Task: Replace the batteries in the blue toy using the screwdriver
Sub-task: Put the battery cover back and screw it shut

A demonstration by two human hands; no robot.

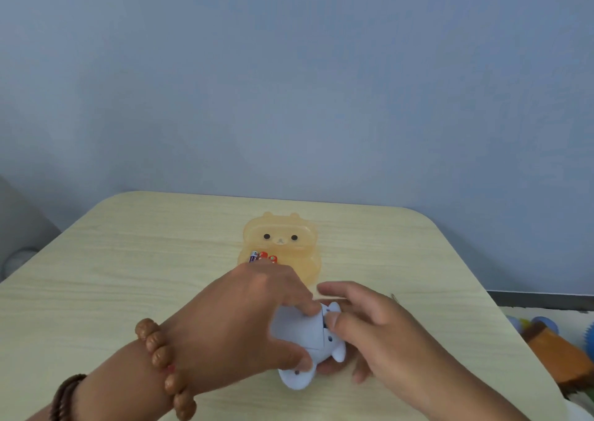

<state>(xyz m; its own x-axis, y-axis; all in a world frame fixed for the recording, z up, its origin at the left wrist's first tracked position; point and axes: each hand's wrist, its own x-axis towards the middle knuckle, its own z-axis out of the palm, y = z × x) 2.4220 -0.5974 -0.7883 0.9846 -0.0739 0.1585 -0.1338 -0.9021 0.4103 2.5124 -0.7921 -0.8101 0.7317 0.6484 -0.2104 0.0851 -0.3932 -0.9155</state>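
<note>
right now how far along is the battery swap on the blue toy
Done, apparently: a dark gap shows at the panel edge of the blue toy, so the cover looks loosened; no screwdriver is in view. In hand: the left hand grips the toy while the thumb of the right hand works at that gap. Left: batteries lie in the orange bear case, so swapping and closing seem to remain.

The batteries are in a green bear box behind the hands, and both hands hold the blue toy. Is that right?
Almost. The bear-shaped box is see-through orange, not green; the head view shows it. The batteries do lie in it, behind the left hand and the right hand, which both hold the blue toy.
</note>
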